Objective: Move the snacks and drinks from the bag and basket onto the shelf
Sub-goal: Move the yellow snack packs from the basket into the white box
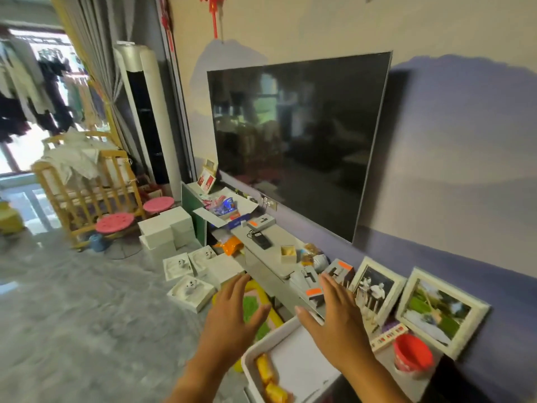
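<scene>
below, yellow snacks (268,379) lie in the basket (290,330) beneath both spread, empty hands' grip (331,321).

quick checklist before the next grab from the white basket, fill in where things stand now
1. Left hand free: ok, open and holding nothing.
2. Right hand free: ok, open, above the white basket.
3. Snacks left to move: ok, yellow packets lie in the basket.
4. Room on the shelf: ok, a bare stretch beside the black remote.
5. Breakables nearby: not ok, photo frames stand close to the right hand.
6. Bag located: cannot tell.
</scene>
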